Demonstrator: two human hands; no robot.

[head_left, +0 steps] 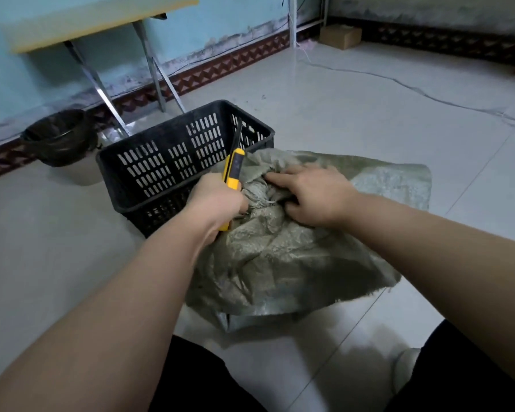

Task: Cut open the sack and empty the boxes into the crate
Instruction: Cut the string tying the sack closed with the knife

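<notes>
A grey-green woven sack (pixel 283 257) lies on the tiled floor in front of me, its neck bunched and tied with string. My left hand (pixel 217 203) grips a yellow utility knife (pixel 233 171), blade end pointing up and away, right beside the tied neck. My right hand (pixel 312 194) presses on the sack just right of the knot, fingers gripping the cloth. A black slotted plastic crate (pixel 173 162) stands directly behind the sack, touching it. No boxes are visible; the sack hides its contents.
A black-lined bin (pixel 58 136) sits by the wall at left. A folding table (pixel 95 22) with metal legs stands behind the crate. A cardboard box (pixel 340 36) is in the far corner, and a cable (pixel 414 87) runs across the floor.
</notes>
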